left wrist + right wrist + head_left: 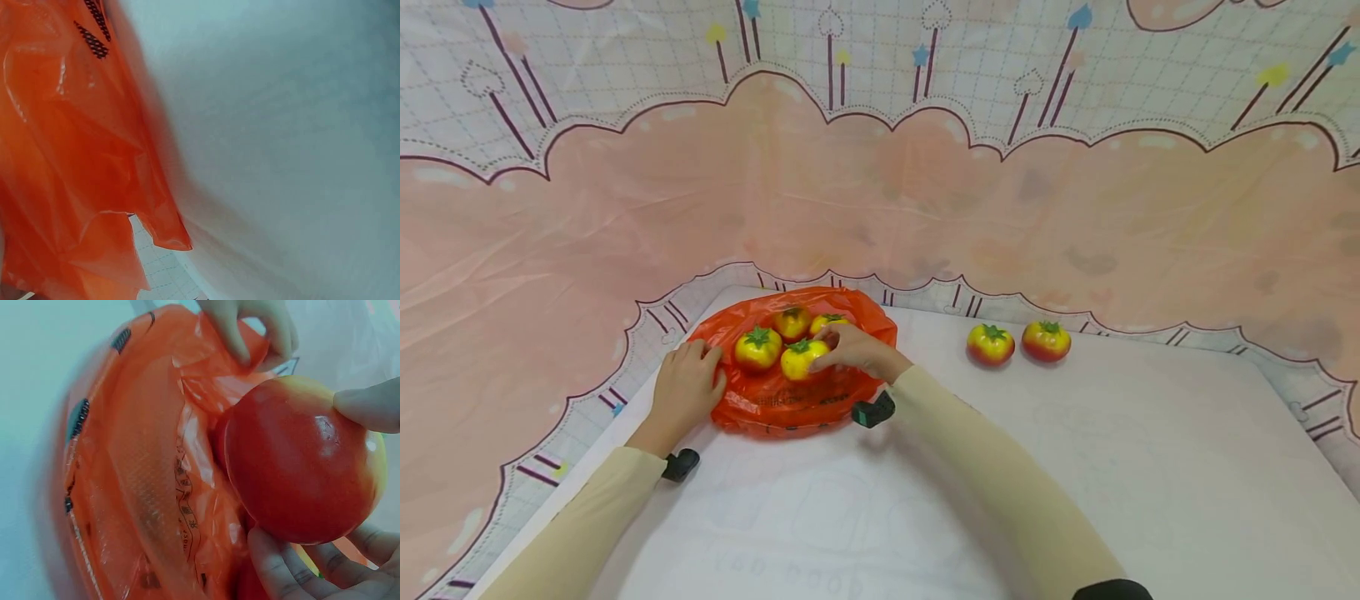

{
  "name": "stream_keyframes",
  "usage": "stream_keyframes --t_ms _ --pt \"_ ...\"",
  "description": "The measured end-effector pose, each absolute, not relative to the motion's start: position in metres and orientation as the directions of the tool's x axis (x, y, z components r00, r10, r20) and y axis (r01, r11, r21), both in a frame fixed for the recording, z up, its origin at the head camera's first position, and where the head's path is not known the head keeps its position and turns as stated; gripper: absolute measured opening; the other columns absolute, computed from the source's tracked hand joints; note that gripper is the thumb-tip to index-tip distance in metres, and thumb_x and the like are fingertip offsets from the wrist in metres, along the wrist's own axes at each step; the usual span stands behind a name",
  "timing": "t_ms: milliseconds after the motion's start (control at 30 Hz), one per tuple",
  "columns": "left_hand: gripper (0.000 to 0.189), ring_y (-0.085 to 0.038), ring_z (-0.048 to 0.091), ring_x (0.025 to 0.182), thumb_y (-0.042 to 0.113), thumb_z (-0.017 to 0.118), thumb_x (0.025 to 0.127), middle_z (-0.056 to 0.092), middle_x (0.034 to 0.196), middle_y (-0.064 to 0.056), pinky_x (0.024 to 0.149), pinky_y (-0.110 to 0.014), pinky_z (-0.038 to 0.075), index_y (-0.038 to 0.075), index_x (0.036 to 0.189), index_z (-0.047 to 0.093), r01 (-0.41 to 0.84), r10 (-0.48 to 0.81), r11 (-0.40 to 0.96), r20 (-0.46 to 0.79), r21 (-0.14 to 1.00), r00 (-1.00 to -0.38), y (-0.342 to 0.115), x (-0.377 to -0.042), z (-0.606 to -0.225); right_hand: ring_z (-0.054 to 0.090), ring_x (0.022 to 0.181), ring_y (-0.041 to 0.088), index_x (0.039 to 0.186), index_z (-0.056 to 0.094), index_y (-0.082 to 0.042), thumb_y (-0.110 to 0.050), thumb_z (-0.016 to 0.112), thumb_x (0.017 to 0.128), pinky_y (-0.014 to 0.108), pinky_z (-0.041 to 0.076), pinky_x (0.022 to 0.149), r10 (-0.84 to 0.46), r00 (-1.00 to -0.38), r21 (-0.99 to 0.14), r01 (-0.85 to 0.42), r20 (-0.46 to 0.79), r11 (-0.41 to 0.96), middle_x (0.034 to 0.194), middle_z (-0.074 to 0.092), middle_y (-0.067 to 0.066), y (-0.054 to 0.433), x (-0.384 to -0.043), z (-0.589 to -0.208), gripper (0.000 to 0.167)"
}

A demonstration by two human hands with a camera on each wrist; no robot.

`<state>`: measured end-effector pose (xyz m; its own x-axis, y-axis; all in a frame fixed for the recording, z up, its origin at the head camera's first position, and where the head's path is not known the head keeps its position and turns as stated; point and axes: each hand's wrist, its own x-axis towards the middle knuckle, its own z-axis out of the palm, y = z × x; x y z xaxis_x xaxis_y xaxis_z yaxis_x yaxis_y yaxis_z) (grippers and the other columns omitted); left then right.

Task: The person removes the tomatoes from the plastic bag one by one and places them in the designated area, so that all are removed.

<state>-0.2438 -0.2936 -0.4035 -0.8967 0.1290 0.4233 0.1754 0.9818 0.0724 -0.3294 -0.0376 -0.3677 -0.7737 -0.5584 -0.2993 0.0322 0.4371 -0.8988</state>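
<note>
An orange-red plastic bag (775, 404) lies spread on the table, with several yellow-and-red tomatoes (758, 348) on or in it. My right hand (865, 354) reaches over the bag from the right and holds one tomato (300, 465). In the right wrist view, its thumb presses one side and its fingers (272, 562) curl round the other. At the bag's left edge, my left hand (687, 383) pinches the plastic between thumb and fingers, as the right wrist view shows. The left wrist view shows mostly crumpled bag (69, 144) and white surface; the left hand is barely visible there.
Two more tomatoes (990, 345) sit side by side on the white table (1120, 467), to the right of the bag. Behind the table hangs a pink and white patterned cloth (925, 208). Both wrists wear small black cameras (681, 465).
</note>
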Motion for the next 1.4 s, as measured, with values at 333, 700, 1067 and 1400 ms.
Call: stream_keyframes --t_ms 333,700,1067,1400 --pt "0.029 -0.041 0.048 0.097 0.008 0.063 0.082 0.054 0.102 -0.026 0.091 -0.058 0.041 -0.007 0.107 0.06 0.168 0.12 0.982 0.415 0.082 -0.902 -0.293 -0.244 -0.403 0.044 0.12 0.023 0.121 0.049 -0.014 -0.02 0.074 0.077 0.038 0.045 0.101 -0.591 -0.76 -0.872 -0.066 -0.271 0.485 0.133 0.045 0.008 -0.018 -0.32 -0.356 0.05" --pt "0.028 -0.041 0.048 0.098 0.009 0.062 0.083 0.054 0.102 -0.026 0.092 -0.057 0.041 -0.006 0.107 0.059 0.163 0.113 0.982 0.41 0.09 -0.905 -0.291 -0.244 -0.402 0.047 0.118 0.023 0.115 0.051 -0.012 -0.018 0.073 0.076 0.037 0.046 0.1 -0.624 -0.751 -0.881 -0.127 -0.214 0.455 0.127 0.048 0.007 0.012 -0.304 -0.344 0.045" --pt "0.029 -0.042 0.048 0.099 0.008 0.062 0.082 0.054 0.102 -0.026 0.091 -0.057 0.041 -0.007 0.107 0.059 0.165 0.119 0.983 0.419 0.075 -0.9 -0.292 -0.244 -0.4 0.048 0.113 0.023 0.113 0.05 -0.01 -0.013 0.074 0.072 0.033 0.05 0.093 -0.653 -0.738 -0.886 -0.176 -0.17 0.43 0.121 0.051 0.009 0.045 -0.278 -0.343 0.048" --pt "0.029 -0.042 0.047 0.1 0.009 0.062 0.083 0.054 0.103 -0.026 0.092 -0.058 0.041 -0.007 0.107 0.059 0.163 0.115 0.983 0.413 0.082 -0.904 -0.292 -0.243 -0.403 0.049 0.107 0.024 0.115 0.046 -0.009 -0.013 0.074 0.072 0.033 0.05 0.089 -0.678 -0.73 -0.91 -0.22 -0.086 0.352 0.119 0.051 0.01 0.077 -0.252 -0.347 0.051"
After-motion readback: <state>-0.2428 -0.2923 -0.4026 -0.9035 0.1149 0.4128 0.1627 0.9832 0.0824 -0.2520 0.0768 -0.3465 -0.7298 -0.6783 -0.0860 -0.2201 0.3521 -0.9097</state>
